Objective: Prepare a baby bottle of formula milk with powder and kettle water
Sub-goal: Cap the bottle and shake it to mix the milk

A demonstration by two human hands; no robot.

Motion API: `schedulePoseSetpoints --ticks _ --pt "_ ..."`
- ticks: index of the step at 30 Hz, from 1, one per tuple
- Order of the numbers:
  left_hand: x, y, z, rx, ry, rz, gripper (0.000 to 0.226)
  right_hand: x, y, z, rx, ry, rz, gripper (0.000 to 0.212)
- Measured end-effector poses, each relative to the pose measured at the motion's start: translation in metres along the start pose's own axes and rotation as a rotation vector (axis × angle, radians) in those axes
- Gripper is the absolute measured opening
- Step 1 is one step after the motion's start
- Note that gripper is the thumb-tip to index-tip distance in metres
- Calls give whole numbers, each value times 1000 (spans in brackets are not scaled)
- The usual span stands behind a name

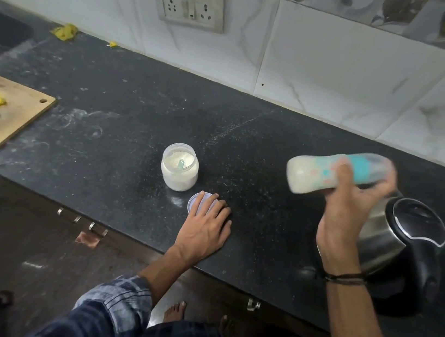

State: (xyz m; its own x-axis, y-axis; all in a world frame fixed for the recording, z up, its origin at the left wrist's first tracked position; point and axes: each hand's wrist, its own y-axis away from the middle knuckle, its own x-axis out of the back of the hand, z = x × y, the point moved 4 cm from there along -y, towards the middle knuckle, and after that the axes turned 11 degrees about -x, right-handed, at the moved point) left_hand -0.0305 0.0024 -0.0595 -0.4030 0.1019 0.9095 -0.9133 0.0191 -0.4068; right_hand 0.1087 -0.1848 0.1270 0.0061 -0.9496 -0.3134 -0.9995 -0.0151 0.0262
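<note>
The right hand was wrapped around a baby bottle, fingers closed about its middle, holding it nearly on its side in the air above the desk and just in front of the electric kettle. The bottle was blurred, which suggested it was being shaken. Milky white liquid showed inside it, gathered toward the base end that pointed left; the teal-patterned cap end pointed right, and whether the teat and collar were fully screwed on could not be made out through the blur.

The left hand lay flat with fingers spread, palm down on the desk, its fingertips resting on the edge of a round translucent lid. Just behind the lid stood the open powder jar, with white formula inside and a pale green scoop sticking out of the powder. A small dusting of spilt powder lay beside the lid.

Judging by this, powder and kettle water were already in the bottle and the mixing step was in hand, so the task looked close to finished. What appeared left was to finish shaking, set the bottle down, and probably put the lid on the jar. The kettle's lid was shut. A wooden chopping board sat well apart at the left.
</note>
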Motion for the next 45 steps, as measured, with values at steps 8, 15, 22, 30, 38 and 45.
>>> schedulePoseSetpoints --ticks 8,15,22,30,38,45 --pt "0 0 0 0 1 -8 37 2 3 3 12 23 66 62" --pt "0 0 1 5 5 -19 34 4 -2 -6 139 -5 105 64" --pt "0 -1 0 5 5 -15 34 7 -3 1 76 -59 93 74" --pt "2 -1 1 8 8 -26 34 7 -5 -3 84 -47 92 79" --pt "2 -1 0 1 -4 -19 35 9 -13 -13 109 -22 76 67" --pt "2 -2 0 3 2 -16 37 13 -3 7 18 -58 109 71"
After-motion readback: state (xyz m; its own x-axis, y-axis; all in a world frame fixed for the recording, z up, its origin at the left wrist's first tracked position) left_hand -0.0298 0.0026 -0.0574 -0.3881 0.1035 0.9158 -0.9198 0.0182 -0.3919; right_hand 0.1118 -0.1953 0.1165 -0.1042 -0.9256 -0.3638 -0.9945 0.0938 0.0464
